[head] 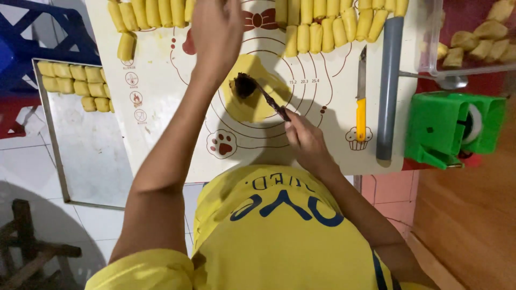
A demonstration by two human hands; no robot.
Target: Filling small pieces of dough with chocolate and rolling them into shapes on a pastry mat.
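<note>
Nearest the camera, a yellow printed shirt (279, 231) fills the lower frame. Beyond it, the right hand (305, 138) is clenched around the handle of a thin dark spoon smeared with brown filling (271, 102), whose tip rests on a flat round of soft yellow dough (257, 88) at the middle of a white printed baking mat (161, 96). A dark lump of filling (244, 85) sits on the round, just ahead of that hand. The dough is judged soft, light and easily torn, best lifted by its edges. The left hand (217, 27) is raised above the mat's far side; what it holds, if anything, cannot be told. A yellow-handled knife (361, 102) lies to the right.
</note>
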